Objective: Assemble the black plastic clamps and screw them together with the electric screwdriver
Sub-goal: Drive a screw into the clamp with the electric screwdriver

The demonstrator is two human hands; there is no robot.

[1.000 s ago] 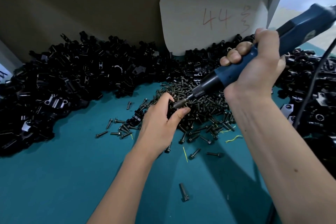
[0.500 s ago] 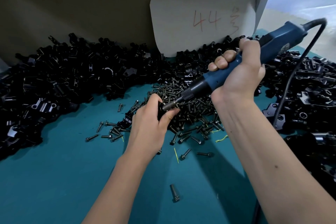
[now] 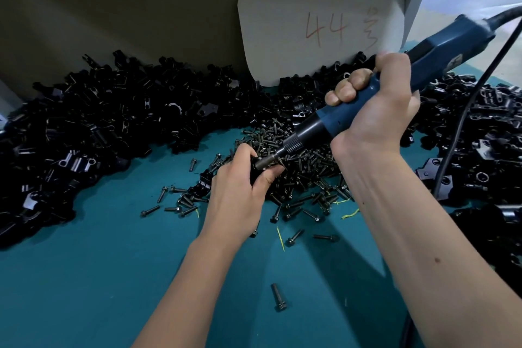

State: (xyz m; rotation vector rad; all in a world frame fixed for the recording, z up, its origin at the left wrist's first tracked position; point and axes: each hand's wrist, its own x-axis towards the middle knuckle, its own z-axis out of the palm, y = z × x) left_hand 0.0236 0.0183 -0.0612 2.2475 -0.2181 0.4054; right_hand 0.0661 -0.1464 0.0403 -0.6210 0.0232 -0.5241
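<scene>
Clamp (image 3: 255,171), mostly hidden, pinched in left hand (image 3: 240,195); right hand (image 3: 375,110) grips screwdriver (image 3: 367,102)

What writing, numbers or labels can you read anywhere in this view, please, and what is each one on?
"44": handwritten in red on the pale cardboard flap propped behind the piles.
A red handwritten character follows the "44" on the same flap; too scrawled to read.
A small round mark on the blue electric screwdriver body, above the right hand: too small to read.

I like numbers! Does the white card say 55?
No, the white card leaning behind the black clamps shows 44 in red.
</scene>
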